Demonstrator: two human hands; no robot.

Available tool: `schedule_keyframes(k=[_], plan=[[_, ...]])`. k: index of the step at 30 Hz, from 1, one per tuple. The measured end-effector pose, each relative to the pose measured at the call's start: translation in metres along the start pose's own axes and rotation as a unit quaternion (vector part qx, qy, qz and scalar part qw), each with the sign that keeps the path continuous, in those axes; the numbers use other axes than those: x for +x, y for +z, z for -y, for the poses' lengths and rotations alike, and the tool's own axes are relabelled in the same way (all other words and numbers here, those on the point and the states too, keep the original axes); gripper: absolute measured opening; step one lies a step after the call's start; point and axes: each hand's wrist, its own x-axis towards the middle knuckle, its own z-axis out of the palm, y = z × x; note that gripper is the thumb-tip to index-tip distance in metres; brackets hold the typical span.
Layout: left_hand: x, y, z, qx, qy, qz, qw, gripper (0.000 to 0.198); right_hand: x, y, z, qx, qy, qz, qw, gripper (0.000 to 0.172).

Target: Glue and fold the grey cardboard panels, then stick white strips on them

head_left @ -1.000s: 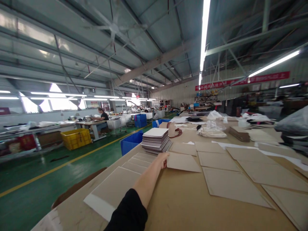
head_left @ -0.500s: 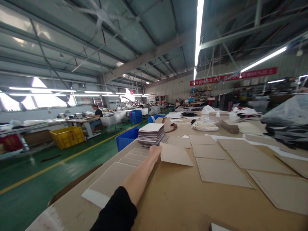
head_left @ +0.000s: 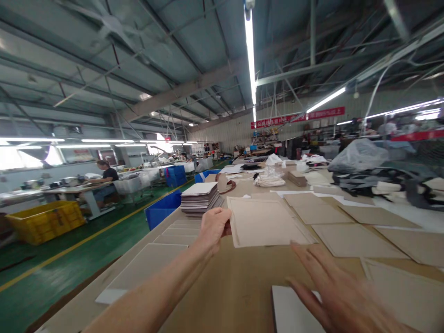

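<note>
My left hand (head_left: 214, 226) pinches the left edge of a flat beige panel (head_left: 265, 222), which is lifted and tilted above the table. Lower right, my right hand (head_left: 333, 282) is spread and blurred, its fingertips close to the panel's lower right corner; I cannot tell if they touch it. Partly under that hand lies a white-topped board or stack (head_left: 293, 310). Beyond my left hand stands a neat stack of boards (head_left: 199, 199). Overlapping panels (head_left: 138, 270) lie in a row along the table's left side, and more beige panels (head_left: 357, 240) lie flat on the right.
The brown table (head_left: 222, 291) stretches far forward. Blue bins (head_left: 161, 210) stand along its left edge, and a yellow crate (head_left: 45, 222) sits across the green floor near a seated person (head_left: 107, 173). Plastic bags (head_left: 359, 155) and dark material (head_left: 367, 180) are heaped at right.
My left hand has raised the beige panel and turned it more toward me. My right hand has come into view at the lower right. The view has swung to the right.
</note>
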Motion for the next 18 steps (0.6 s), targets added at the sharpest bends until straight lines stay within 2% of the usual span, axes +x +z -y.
schedule_keyframes(k=[4, 7, 9, 11, 12, 13, 15, 17, 18], plan=[[-0.038, 0.030, -0.008, -0.033, -0.013, 0.060, 0.998, 0.015, 0.013, -0.002, -0.003, -0.082, -0.015, 0.075, 0.994, 0.028], [-0.053, 0.045, -0.014, -0.048, -0.020, 0.094, 0.994, 0.016, 0.006, -0.010, -0.021, -0.083, -0.014, 0.076, 0.994, 0.028], [-0.060, 0.051, -0.011, -0.050, -0.009, 0.094, 0.994, 0.025, -0.001, -0.019, -0.039, -0.022, 0.044, 0.033, 0.998, 0.030], [-0.066, 0.054, 0.000, -0.043, 0.016, 0.079, 0.996, 0.030, -0.012, -0.030, -0.055, 0.077, 0.183, 0.007, 0.980, 0.044], [-0.070, 0.054, 0.008, -0.036, 0.029, 0.070, 0.996, 0.030, -0.018, -0.037, -0.061, 0.129, 0.279, 0.011, 0.952, 0.050], [-0.074, 0.055, 0.018, -0.028, 0.041, 0.062, 0.997, 0.030, -0.025, -0.042, -0.065, 0.177, 0.379, 0.022, 0.908, 0.054], [-0.084, 0.056, 0.039, -0.014, 0.051, 0.056, 0.997, 0.026, -0.039, -0.051, -0.067, 0.270, 0.540, 0.034, 0.797, 0.058], [-0.094, 0.060, 0.058, -0.010, 0.030, 0.072, 0.997, 0.019, -0.051, -0.055, -0.059, 0.361, 0.623, 0.007, 0.693, 0.057], [-0.099, 0.063, 0.066, -0.010, 0.012, 0.086, 0.996, 0.021, -0.055, -0.056, -0.053, 0.398, 0.645, -0.013, 0.653, 0.055]])
